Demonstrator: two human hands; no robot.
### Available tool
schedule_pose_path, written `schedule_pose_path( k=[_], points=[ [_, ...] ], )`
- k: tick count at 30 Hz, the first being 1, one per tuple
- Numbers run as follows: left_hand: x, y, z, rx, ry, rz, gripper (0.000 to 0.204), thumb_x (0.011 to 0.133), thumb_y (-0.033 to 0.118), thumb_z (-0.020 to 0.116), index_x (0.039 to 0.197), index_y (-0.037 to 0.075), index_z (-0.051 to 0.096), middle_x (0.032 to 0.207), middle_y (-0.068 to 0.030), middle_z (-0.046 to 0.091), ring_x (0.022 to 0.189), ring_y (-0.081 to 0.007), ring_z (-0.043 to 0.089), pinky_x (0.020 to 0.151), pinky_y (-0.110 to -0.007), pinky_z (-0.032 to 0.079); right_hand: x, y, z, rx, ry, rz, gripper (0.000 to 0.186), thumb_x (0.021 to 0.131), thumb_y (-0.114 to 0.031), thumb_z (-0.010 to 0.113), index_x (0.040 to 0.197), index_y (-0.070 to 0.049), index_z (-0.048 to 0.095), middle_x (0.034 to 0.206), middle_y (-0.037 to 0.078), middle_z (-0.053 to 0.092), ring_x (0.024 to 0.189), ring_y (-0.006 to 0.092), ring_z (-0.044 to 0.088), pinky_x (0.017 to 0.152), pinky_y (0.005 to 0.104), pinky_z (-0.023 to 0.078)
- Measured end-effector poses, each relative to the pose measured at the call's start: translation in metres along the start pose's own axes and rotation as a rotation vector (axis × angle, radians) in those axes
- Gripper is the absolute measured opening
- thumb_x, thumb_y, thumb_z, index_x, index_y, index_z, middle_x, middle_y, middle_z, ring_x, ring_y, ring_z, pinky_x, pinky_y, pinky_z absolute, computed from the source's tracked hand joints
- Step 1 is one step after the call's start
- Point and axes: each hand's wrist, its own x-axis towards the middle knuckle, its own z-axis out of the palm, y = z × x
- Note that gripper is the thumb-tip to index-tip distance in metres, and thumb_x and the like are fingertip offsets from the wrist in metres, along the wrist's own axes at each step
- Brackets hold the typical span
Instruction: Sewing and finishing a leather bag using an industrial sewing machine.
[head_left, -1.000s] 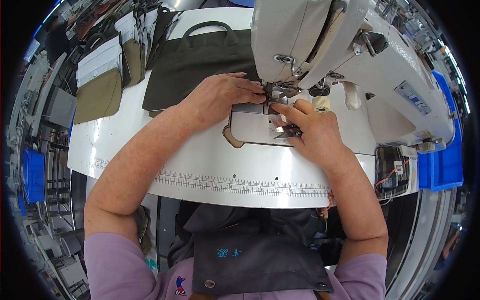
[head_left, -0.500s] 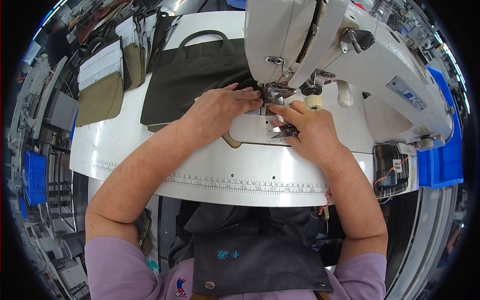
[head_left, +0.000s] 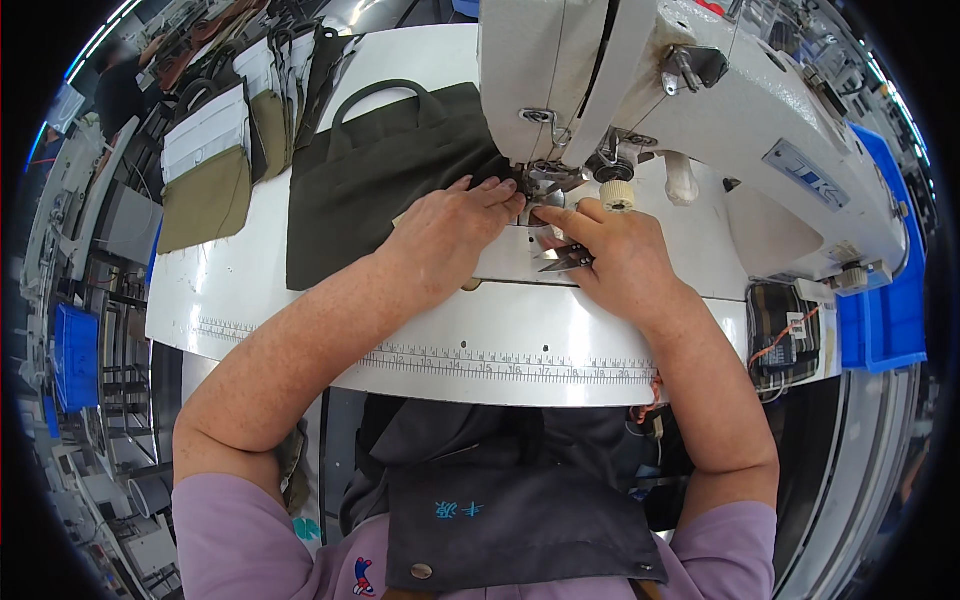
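A dark olive fabric panel with a looped handle lies on the sewing machine's table, its right end under the needle area. My left hand rests on its near right part, fingers stretched toward the presser foot. My right hand is just right of the foot, its index finger pointing at the plate there. Small dark thread snips are held in that hand, blades sticking out to the left. The fingertips and the machine hide the stitching point.
The white sewing machine stands over the table, which has a ruler along its front edge. Olive and white fabric pieces are stacked at the far left. A blue bin and a dark checked pad are at the right.
The dark panel has turned, its handle shifting left and nearer and its left near corner coming toward me. Both hands stay at the presser foot, the snips still in the right one.
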Motion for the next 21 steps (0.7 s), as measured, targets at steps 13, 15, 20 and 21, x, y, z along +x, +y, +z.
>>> schedule_pose_path(
  k=[13, 15, 20, 21],
  points=[
    [0.003, -0.052, -0.037, 0.162, -0.18, 0.162, 0.062, 0.098, 0.043, 0.06, 0.152, 0.016, 0.05, 0.155, -0.0164, 0.047, 0.15, -0.0349, 0.035, 0.123, -0.062, 0.018, -0.002, 0.008, 0.003, 0.033, 0.038, 0.027, 0.038, 0.081, -0.012, 0.073, 0.119, -0.013, 0.072, 0.096, 0.009, 0.069, 0.086, 0.0305, 0.07, 0.073, 0.0445, 0.056],
    [-0.012, -0.037, -0.031, 0.156, -0.217, 0.083, 0.068, 0.098, 0.051, 0.057, 0.156, 0.018, 0.045, 0.161, -0.0171, 0.04, 0.154, -0.0368, 0.028, 0.122, -0.068, 0.012, -0.002, 0.008, 0.002, 0.064, 0.043, 0.019, 0.041, 0.081, -0.011, 0.073, 0.121, -0.013, 0.071, 0.097, 0.009, 0.068, 0.087, 0.0304, 0.07, 0.073, 0.0443, 0.056],
    [-0.026, -0.003, -0.034, 0.186, -0.305, -0.148, 0.088, 0.091, 0.07, 0.056, 0.162, 0.024, 0.034, 0.172, -0.015, 0.018, 0.159, -0.0387, 0.013, 0.117, -0.077, 0.005, -0.004, 0.006, 0.002, 0.024, 0.007, 0.028, 0.046, 0.081, -0.012, 0.074, 0.127, -0.017, 0.07, 0.097, 0.008, 0.068, 0.085, 0.0302, 0.07, 0.072, 0.0442, 0.056],
    [-0.027, -0.002, -0.036, 0.197, -0.313, -0.161, 0.09, 0.089, 0.071, 0.057, 0.162, 0.024, 0.034, 0.172, -0.0149, 0.018, 0.159, -0.0391, 0.013, 0.117, -0.077, 0.005, -0.003, 0.005, 0.002, 0.018, 0.004, 0.01, 0.048, 0.081, -0.012, 0.074, 0.128, -0.019, 0.069, 0.097, 0.008, 0.068, 0.085, 0.0301, 0.07, 0.072, 0.0441, 0.056]
  ],
)
